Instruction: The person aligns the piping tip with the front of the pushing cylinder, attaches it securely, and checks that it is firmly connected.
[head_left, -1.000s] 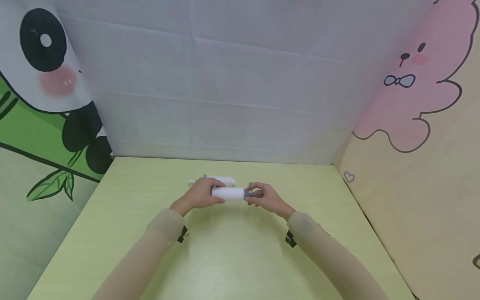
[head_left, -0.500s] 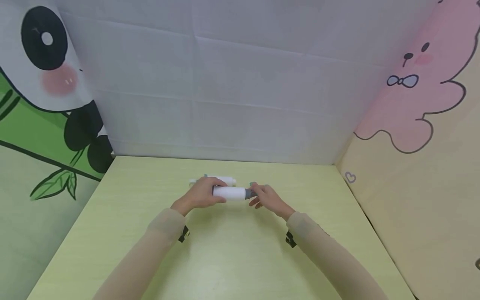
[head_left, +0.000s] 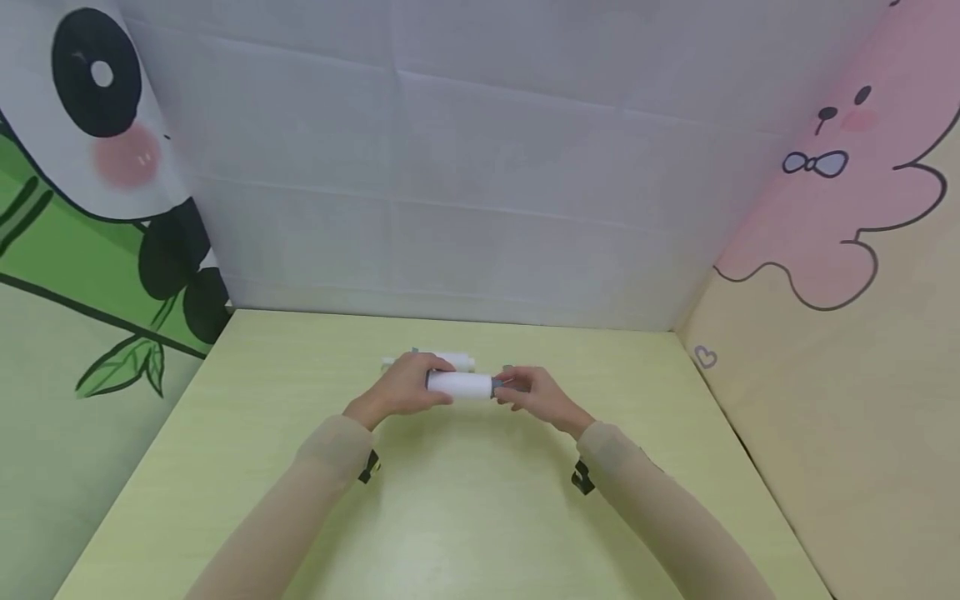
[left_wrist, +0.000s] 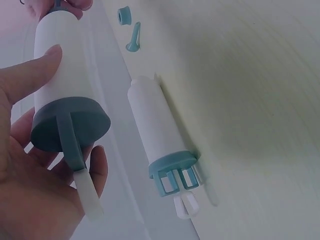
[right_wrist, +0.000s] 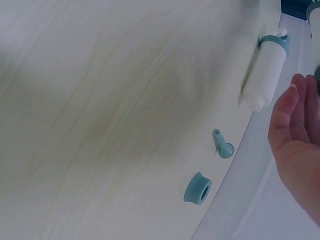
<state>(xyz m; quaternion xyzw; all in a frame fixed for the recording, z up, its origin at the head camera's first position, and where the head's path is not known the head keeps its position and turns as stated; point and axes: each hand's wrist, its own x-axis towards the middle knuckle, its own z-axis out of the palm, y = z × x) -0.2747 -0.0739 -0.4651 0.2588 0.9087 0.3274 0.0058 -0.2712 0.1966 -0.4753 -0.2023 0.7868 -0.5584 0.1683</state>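
Note:
My left hand [head_left: 405, 385] grips the white barrel of an icing syringe [head_left: 461, 385], held level above the table. Its dark teal end cap and white plunger handle show beside my palm in the left wrist view. At the barrel's other end, the fingers of my right hand [head_left: 546, 396] pinch the dark teal nozzle end [head_left: 497, 387]; they partly hide it. A second white syringe [left_wrist: 156, 117] with a lighter teal cap lies on the table just beyond. Past its tip lie a small teal nozzle [right_wrist: 223, 145] and a teal ring [right_wrist: 198, 189].
The pale wooden table [head_left: 450, 517] extends towards me and to both sides. A white sheet [head_left: 465, 167] stands upright along its back edge. Printed cartoon panels flank it, a panda [head_left: 112, 158] at left and a pink bear [head_left: 840, 192] at right.
The fingers of my right hand loosened and spread from the nozzle end half a second ago, and now they pinch it again. My left hand keeps its grip on the barrel.

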